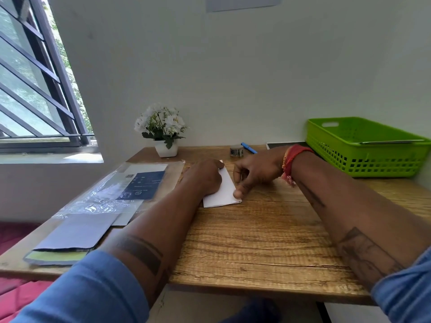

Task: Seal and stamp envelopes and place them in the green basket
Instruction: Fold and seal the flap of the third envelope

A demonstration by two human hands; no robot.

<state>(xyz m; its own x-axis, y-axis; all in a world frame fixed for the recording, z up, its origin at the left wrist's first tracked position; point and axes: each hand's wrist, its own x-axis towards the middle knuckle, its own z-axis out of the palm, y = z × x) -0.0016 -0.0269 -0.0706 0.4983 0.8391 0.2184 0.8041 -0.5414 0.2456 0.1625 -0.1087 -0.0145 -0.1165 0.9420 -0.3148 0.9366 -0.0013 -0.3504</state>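
Observation:
A white envelope (224, 192) lies flat on the wooden table (256, 241) near its middle. My left hand (205, 178) rests on the envelope's left part, palm down, covering much of it. My right hand (254, 173) is at the envelope's right edge; its thumb presses the near right corner while the other fingers curl above the paper. The green basket (363, 148) stands at the back right with a flat envelope lying inside. A roll of stamps (236, 150) and a blue pen (249, 148) lie behind my right hand.
A clear plastic pack of envelopes with a dark blue label (130, 183) and loose grey envelopes (70, 238) cover the table's left side. A white pot of white flowers (163, 131) stands at the back by the wall. A barred window is at the left.

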